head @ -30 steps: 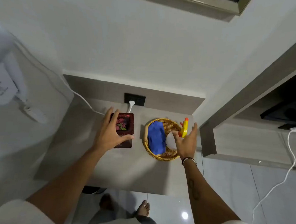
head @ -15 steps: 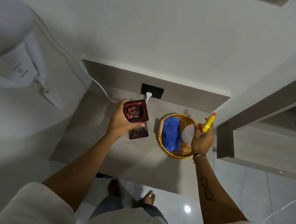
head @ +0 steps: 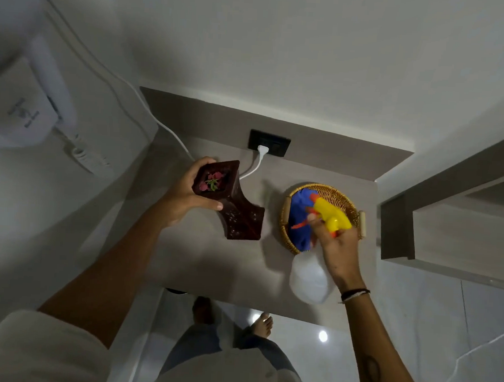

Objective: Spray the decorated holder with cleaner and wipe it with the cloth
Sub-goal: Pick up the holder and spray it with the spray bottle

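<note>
The decorated holder (head: 238, 207) is a dark red-brown carved vase with pink and green bits in its square mouth. My left hand (head: 186, 193) grips it near the mouth and holds it tilted above the grey shelf (head: 200, 261). My right hand (head: 337, 248) grasps the spray bottle (head: 310, 277), a clear white bottle with a yellow and orange trigger head, lifted out over the basket's near edge, nozzle pointing left toward the holder. The blue cloth (head: 299, 219) lies in the round wicker basket (head: 346, 204), partly hidden by the sprayer.
A black wall socket (head: 269, 146) with a white plug and cable sits behind the holder. A white wall-mounted appliance (head: 24, 111) hangs at left. A wooden cabinet (head: 448, 218) stands right. My bare feet are on the glossy tile floor below the shelf edge.
My left hand has lifted the holder off the shelf and tilted it. My right hand has pulled the spray bottle out of the basket and turned its nozzle toward the holder.
</note>
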